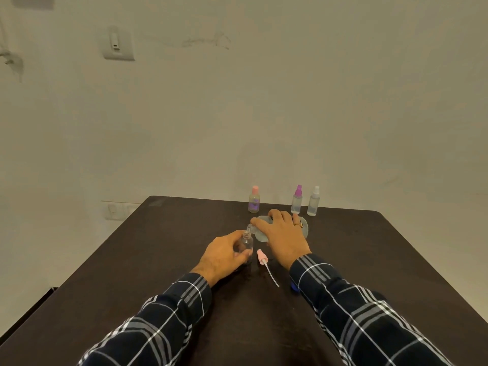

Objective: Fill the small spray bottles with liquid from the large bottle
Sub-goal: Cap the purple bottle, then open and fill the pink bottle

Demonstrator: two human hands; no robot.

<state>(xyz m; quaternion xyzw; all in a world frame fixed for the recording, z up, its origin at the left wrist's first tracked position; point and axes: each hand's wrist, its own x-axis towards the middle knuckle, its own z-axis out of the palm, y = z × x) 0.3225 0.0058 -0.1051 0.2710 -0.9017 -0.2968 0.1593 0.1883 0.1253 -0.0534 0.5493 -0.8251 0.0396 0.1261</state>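
The dark tabletop (158, 260) carries everything. The large bottle (260, 235) is tipped on its side above it, gripped from above by the right hand (282, 233), its neck meeting the mouth of the small open spray bottle (247, 243). The left hand (221, 256) curls round that upright bottle. A pink spray head (262, 256) lies between the hands. Three capped spray bottles (297, 199) stand at the far edge.
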